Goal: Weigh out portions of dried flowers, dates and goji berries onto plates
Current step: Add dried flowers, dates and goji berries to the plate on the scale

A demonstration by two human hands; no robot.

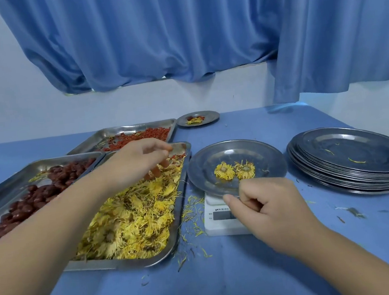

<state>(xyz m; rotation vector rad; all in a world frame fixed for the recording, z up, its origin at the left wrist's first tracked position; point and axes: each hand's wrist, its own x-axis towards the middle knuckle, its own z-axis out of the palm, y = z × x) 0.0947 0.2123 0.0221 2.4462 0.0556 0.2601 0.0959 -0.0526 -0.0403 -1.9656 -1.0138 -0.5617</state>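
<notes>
Just between left hand (139, 164) and right hand (272, 207), dried flowers (234, 170) on plate (263, 161).

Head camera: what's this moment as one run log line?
left hand: reaching into steel tray of yellow dried flowers | right hand: pinching round steel plate on white scale | plate: two flowers

Trays (129, 263) left, plate (263, 153) on scale (219, 227) middle, plate stack (354, 176) right
</notes>
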